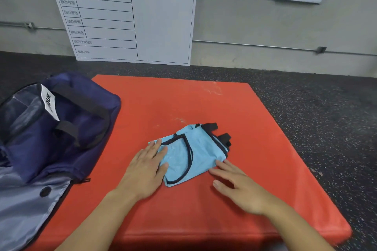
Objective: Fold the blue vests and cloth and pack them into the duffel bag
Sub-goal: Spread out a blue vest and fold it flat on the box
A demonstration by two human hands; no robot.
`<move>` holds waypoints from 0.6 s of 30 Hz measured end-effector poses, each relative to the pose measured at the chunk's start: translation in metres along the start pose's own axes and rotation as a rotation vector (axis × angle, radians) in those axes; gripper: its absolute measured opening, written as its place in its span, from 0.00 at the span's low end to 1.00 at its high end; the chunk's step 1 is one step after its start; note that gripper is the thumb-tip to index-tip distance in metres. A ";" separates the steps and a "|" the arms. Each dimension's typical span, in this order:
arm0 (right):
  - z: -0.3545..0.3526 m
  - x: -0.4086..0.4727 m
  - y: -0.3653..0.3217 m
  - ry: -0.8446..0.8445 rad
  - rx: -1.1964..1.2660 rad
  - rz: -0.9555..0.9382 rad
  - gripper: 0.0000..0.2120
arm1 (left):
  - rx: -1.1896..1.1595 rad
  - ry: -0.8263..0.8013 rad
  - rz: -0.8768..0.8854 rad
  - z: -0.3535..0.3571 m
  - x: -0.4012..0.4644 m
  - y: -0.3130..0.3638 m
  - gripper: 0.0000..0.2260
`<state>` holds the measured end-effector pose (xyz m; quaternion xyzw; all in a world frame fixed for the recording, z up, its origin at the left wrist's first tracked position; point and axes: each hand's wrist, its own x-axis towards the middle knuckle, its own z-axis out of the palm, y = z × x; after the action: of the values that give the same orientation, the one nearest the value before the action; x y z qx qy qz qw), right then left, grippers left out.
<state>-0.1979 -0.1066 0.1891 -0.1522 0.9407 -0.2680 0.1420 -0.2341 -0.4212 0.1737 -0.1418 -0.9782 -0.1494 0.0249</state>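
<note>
Both hands lie flat and relaxed, left hand (145,166) pressing the folded blue vest (193,153) mid-frame on the red mat (255,128), right hand (237,183) at its edge, probably flattening it for the open duffel bag (61,128) at left.

The vest (195,155) was light blue with dark trim, the mat (204,104) red-orange, the duffel bag (67,128) navy, the floor (326,108) speckled black.

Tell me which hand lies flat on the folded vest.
The left hand: its palm and fingers lie on the light blue vest. The right hand only reaches its edge with fingertips.
</note>
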 end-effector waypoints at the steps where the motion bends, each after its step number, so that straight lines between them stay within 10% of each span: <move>1: 0.000 0.008 0.002 0.013 -0.057 0.011 0.24 | 0.002 0.000 -0.006 -0.001 0.000 0.000 0.38; 12: 0.003 0.036 -0.007 0.189 -0.318 -0.042 0.30 | -0.018 -0.050 -0.134 -0.004 0.007 -0.012 0.23; 18: 0.010 0.026 -0.012 0.105 -0.281 -0.299 0.26 | 0.007 -0.021 -0.112 -0.013 0.000 -0.012 0.40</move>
<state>-0.2155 -0.1304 0.1823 -0.2942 0.9418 -0.1601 0.0287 -0.2371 -0.4363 0.1825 -0.0882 -0.9853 -0.1458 0.0067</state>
